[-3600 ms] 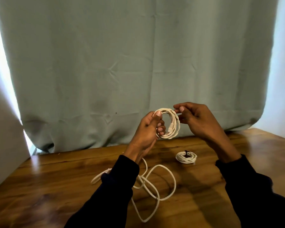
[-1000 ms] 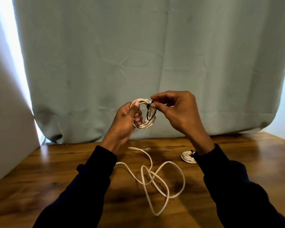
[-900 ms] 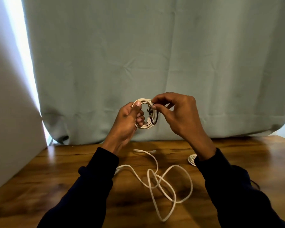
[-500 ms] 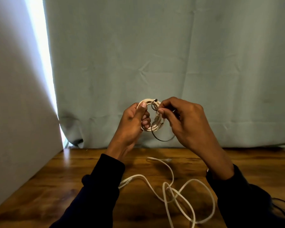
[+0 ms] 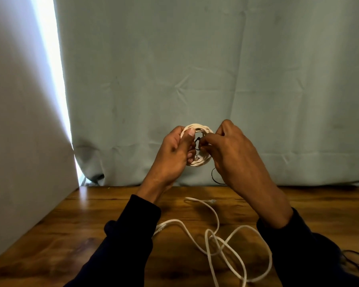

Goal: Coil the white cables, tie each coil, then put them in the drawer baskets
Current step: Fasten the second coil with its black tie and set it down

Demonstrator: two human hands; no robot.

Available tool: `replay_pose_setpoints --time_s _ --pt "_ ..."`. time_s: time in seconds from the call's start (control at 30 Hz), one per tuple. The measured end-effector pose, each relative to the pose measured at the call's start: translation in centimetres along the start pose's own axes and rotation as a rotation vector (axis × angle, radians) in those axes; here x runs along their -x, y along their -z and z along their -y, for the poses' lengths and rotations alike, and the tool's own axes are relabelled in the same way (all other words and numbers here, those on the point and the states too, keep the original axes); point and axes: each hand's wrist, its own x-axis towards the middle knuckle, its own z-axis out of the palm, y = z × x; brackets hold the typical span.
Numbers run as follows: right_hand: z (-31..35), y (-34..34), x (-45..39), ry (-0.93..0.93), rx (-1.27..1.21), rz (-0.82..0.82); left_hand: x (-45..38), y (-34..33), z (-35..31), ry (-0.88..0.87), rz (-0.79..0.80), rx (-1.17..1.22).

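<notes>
Risk here, I'd judge: the thin black tie wire (image 5: 197, 141) slips from the fingertips, or the small coil of white round cable (image 5: 197, 146) springs loose if the grip eases. The left hand (image 5: 172, 154) wraps the coil, thumb pressed on its rim, held up above the wooden surface (image 5: 91, 235). The right hand (image 5: 230, 154) pinches the tie at the coil's middle. A loose white cable (image 5: 216, 235) sprawls below, uncoiled.

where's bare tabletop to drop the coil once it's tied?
Bare wood on the table between the grey wall panel and the left sleeve, and along the curtain hem at far right. Crowded: loose white cable between the sleeves.
</notes>
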Motion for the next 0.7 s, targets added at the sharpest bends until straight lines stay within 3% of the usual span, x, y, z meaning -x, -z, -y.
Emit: replay_pose_setpoints --time_s 0.3,0.4,0.7 --pt "-0.6 -1.1 0.4 0.041 0.118 -0.34 0.3 -0.7 0.1 0.01 0.034 -0.004" --pt "-0.4 -1.9 0.7 0.031 0.024 -0.396 0.4 -1.0 0.1 0.016 0.06 -0.009" --pt "-1.7 -2.7 0.8 0.147 -0.062 -0.348 0.5 -1.7 0.2 0.126 -0.002 0.028"
